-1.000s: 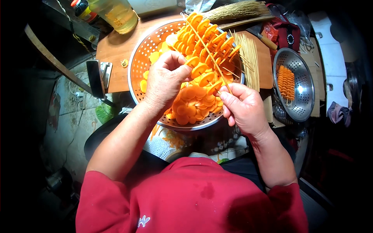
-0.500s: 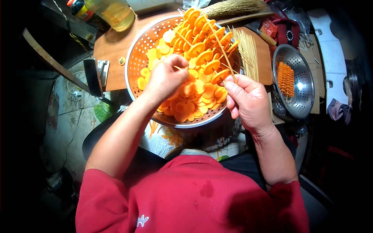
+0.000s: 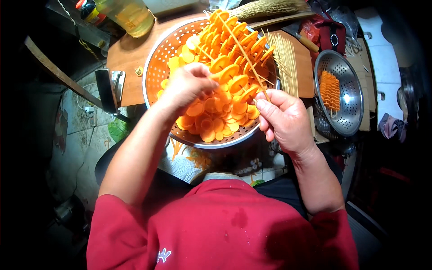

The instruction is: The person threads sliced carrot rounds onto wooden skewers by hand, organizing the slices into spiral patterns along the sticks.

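Note:
My right hand (image 3: 288,114) is closed on the near ends of thin wooden skewers (image 3: 245,53) at the right side of a colander (image 3: 155,67). Round orange carrot slices (image 3: 238,83) are threaded in a spaced row up to those fingers, and a bare skewer slants above them. Over the colander's left half, my left hand (image 3: 186,87) has its fingers bent together beside the row; what they hold, if anything, is hidden. Loose carrot slices (image 3: 211,119) heap below both hands. More threaded slices (image 3: 220,38) rest at the colander's far side.
Bare skewers (image 3: 285,56) lie in a bundle on the wooden board (image 3: 128,85). At right, a smaller metal colander (image 3: 351,101) holds filled carrot skewers (image 3: 330,92). A phone-like dark slab (image 3: 106,92), a jar of yellow liquid (image 3: 128,18) and a straw brush (image 3: 270,8) surround the work.
My left hand has shifted slightly left and toward me, its fingers curling. My right hand, still gripping the skewers, has moved a little left; the threaded slices moved with it.

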Tool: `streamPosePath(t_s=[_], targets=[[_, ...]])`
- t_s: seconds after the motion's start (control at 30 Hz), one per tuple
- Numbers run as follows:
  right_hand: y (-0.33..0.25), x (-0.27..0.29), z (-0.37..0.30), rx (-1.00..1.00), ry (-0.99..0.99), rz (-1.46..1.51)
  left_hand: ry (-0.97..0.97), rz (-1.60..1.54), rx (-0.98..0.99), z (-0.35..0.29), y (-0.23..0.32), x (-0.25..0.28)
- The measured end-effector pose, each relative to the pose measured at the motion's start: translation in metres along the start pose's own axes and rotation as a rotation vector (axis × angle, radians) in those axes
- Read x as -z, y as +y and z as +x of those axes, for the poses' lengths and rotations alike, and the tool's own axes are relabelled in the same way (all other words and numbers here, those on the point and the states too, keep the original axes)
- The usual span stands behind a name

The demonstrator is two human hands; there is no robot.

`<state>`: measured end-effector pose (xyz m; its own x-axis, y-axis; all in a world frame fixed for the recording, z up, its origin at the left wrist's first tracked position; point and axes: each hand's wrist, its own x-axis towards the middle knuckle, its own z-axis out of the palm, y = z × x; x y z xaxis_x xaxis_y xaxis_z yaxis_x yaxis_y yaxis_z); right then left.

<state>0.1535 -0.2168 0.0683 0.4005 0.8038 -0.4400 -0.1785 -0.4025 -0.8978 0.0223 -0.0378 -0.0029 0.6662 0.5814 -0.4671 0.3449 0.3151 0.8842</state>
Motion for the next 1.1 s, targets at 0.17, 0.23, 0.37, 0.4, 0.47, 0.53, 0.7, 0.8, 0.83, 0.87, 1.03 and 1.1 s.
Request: streamPosePath(t_s=[0.17,0.23,0.37,0.4,0.47,0.53,0.7,0.8,0.83,0.87,1.03,1.1], targets=[[0.002,-0.001,0.000,-0.039,-0.060,-0.027,0.205,-0.520,-0.070,0.006,0.011,0.035],[0.000,-0.004,0.000,-0.044,-0.064,-0.035,0.255,-0.585,-0.105,0.005,0.012,0.043],[0.001,-0.006,0.000,-0.046,-0.068,-0.040,0.261,-0.616,-0.113,0.002,0.015,0.049],[0.001,-0.006,0.000,-0.046,-0.069,-0.036,0.263,-0.617,-0.114,0.002,0.015,0.049],[0.002,-0.006,0.001,-0.046,-0.072,-0.039,0.256,-0.632,-0.120,0.001,0.015,0.049],[0.002,-0.006,0.000,-0.046,-0.076,-0.041,0.273,-0.635,-0.121,0.002,0.014,0.049],[0.002,-0.006,-0.001,-0.042,-0.078,-0.042,0.317,-0.621,-0.119,0.002,0.015,0.045],[0.004,-0.005,-0.001,-0.043,-0.077,-0.032,0.334,-0.564,-0.139,0.002,0.016,0.041],[0.004,-0.004,-0.002,-0.044,-0.074,-0.031,0.295,-0.563,-0.150,0.000,0.018,0.038],[0.005,-0.003,-0.002,-0.039,-0.081,-0.022,0.254,-0.562,-0.161,-0.002,0.019,0.036],[0.005,-0.006,0.000,-0.015,-0.080,-0.012,0.116,-0.601,-0.196,-0.015,0.015,0.011],[0.006,-0.008,0.001,-0.016,-0.060,0.011,0.099,-0.594,-0.165,-0.018,0.013,0.001]])
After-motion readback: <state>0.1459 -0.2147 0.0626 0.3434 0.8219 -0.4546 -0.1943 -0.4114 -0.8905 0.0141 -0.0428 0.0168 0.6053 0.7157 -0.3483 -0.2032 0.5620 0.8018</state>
